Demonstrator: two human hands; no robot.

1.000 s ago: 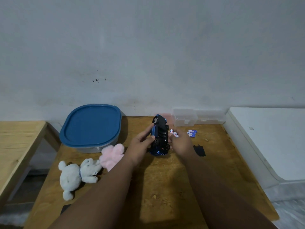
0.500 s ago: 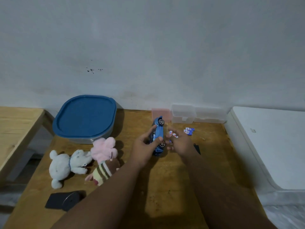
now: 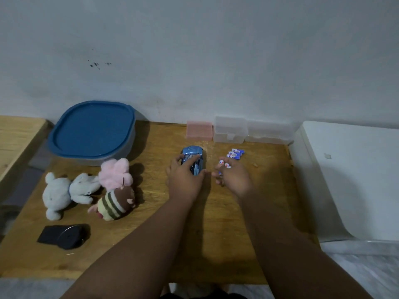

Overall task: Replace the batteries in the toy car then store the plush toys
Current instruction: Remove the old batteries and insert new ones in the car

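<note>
The blue toy car point(image 3: 193, 157) stands upright on its wheels on the wooden table point(image 3: 216, 223). My left hand point(image 3: 185, 178) grips it from above, fingers over the roof and thumb on its right side. To its right, my right hand point(image 3: 233, 179) holds two small batteries point(image 3: 224, 165) in curled fingers. Several more blue batteries point(image 3: 235, 153) lie on the table just beyond that hand. A white plush point(image 3: 64, 190), a pink plush point(image 3: 115, 173) and a striped brown plush point(image 3: 115, 201) lie at the left.
A grey container with a blue lid point(image 3: 91, 128) stands at the back left. A pink box point(image 3: 199, 130) and clear plastic boxes point(image 3: 231, 129) line the wall. A black object point(image 3: 62, 236) lies near the front left. A white surface point(image 3: 349, 178) borders the table's right edge.
The car has been turned from underside-up to upright and set down on the table under my left hand. The camera tilted down, bringing the striped plush and black object into view.
</note>
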